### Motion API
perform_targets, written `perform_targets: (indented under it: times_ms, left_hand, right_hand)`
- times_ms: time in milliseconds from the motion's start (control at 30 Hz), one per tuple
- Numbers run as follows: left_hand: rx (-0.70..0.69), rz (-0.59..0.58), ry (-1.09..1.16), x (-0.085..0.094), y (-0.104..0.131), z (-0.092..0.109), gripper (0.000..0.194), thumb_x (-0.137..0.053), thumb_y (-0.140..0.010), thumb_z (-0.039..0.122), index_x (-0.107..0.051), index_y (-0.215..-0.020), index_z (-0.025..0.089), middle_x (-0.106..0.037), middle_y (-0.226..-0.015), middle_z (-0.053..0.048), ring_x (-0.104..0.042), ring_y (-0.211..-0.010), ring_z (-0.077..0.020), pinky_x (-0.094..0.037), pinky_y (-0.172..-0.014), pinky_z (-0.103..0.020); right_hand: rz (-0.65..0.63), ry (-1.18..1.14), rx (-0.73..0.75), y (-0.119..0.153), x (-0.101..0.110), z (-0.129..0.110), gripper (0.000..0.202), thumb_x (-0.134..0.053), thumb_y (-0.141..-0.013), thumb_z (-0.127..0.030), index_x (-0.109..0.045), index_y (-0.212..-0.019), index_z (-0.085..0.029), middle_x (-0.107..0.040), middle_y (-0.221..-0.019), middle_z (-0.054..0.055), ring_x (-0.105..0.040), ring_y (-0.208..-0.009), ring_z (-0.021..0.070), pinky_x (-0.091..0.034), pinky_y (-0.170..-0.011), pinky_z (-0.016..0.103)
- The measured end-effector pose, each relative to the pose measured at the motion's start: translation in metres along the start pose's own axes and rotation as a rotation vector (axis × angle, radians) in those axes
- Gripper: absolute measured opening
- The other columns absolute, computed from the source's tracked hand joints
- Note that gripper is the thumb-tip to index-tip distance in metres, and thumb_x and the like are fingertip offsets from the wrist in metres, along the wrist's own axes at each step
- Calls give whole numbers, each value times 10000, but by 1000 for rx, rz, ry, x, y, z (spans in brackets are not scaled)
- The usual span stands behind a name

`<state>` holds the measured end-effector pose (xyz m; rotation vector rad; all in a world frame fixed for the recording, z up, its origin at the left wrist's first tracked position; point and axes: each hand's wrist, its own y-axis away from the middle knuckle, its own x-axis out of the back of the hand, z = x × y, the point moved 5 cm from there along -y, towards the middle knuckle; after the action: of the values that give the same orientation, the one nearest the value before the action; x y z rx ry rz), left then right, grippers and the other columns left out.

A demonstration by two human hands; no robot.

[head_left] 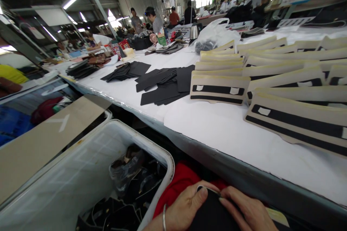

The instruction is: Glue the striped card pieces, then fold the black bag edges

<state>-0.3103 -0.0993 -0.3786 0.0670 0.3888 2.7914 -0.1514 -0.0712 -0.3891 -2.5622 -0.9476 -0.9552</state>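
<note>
Low in the view, by the table's front edge, I hold a black flat piece (213, 211) with a rounded, pale-edged corner; its lower part runs out of the picture. My left hand (187, 204), with a bangle on the wrist, pinches its corner between thumb and fingers. On the other side my right hand (242, 205) presses its fingertips together at the piece's upper edge. Whether it is leather or fabric I cannot tell. Beneath my right hand a bit of a cream panel with a yellow edge (279, 216) shows.
A white plastic bin (169, 168) with black pieces stands at left. On the white table (187, 126) lie black rectangular pieces (165, 83) and standing beige panels with black strips (219, 86). Behind them are a plastic bag (214, 34) and a kettle (193, 32). Several people work farther back.
</note>
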Motion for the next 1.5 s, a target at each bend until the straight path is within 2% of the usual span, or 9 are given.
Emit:
perform_targets:
  times_ms: [167, 267, 367, 467, 633, 767, 900, 1133, 1500]
  left_hand:
    - [80, 34, -109, 2, 4, 1, 555, -236, -992, 503, -618, -1271, 212, -646, -1265, -65, -544, -1198, -209, -359, -1061, -309]
    - [124, 40, -77, 2, 6, -3, 527, -307, -977, 514, -627, -1263, 207, -661, -1242, -67, -544, -1193, -234, -377, -1051, -324]
    - [95, -10, 14, -1, 5, -3, 469, -422, -950, 492, -641, -1243, 199, -682, -1198, -72, -578, -1134, -246, -412, -1013, -334]
    - [86, -36, 64, -2, 1, -4, 468, -456, -936, 493, -649, -1229, 183, -691, -1168, -86, -588, -1110, -254, -425, -993, -347]
    - [122, -27, 23, -2, 0, -3, 495, -428, -936, 527, -664, -1197, 178, -699, -1119, -85, -596, -1067, -254, -428, -975, -347]
    - [129, -2, 14, -3, 1, 2, 490, -436, -927, 542, -672, -1184, 199, -696, -1135, -74, -581, -1081, -256, -441, -947, -327]
    - [117, 6, 23, -4, 2, 2, 473, -448, -925, 531, -680, -1174, 202, -686, -1153, -71, -585, -1055, -255, -435, -946, -332]
    - [97, -9, 27, -4, 1, 0, 467, -437, -933, 519, -676, -1182, 203, -699, -1110, -73, -600, -1023, -246, -429, -919, -329]
    - [130, 24, -35, -3, 4, -8, 588, -367, -918, 616, -684, -1171, 191, -707, -1072, -84, -606, -988, -252, -442, -850, -322]
  right_hand:
    - [-20, 102, -9, 1, -2, -4, 217, -356, -1012, -273, -530, -884, -252, -663, -789, -23, -674, -696, 145, -492, -623, 243]
    - [-11, 167, -30, 4, -1, -11, 118, -420, -986, -232, -519, -921, -239, -681, -830, -6, -684, -725, 167, -493, -614, 258]
    - [-4, 185, -52, 7, 2, -15, 36, -495, -942, -196, -510, -947, -228, -693, -845, 4, -692, -727, 179, -500, -607, 263]
    - [20, 195, -77, 11, 8, -15, 58, -524, -923, -186, -513, -963, -226, -699, -859, 8, -695, -744, 187, -508, -630, 272]
    - [16, 181, -123, 15, 21, -15, 60, -495, -945, -193, -523, -917, -237, -690, -833, -12, -680, -722, 168, -488, -618, 260]
    - [56, 187, -50, 15, 28, -21, 128, -460, -964, -206, -524, -856, -234, -667, -766, -17, -656, -657, 151, -464, -581, 241]
    - [87, 219, 15, 16, 27, -23, 173, -437, -972, -223, -529, -827, -230, -652, -731, -9, -638, -613, 153, -451, -558, 245]
    - [3, 169, -97, 12, 24, -16, 178, -425, -981, -242, -537, -844, -229, -661, -781, -6, -645, -683, 161, -454, -591, 257]
    - [-18, 181, -128, 10, 21, -13, 157, -446, -968, -237, -551, -851, -233, -671, -782, -9, -657, -687, 180, -445, -593, 282]
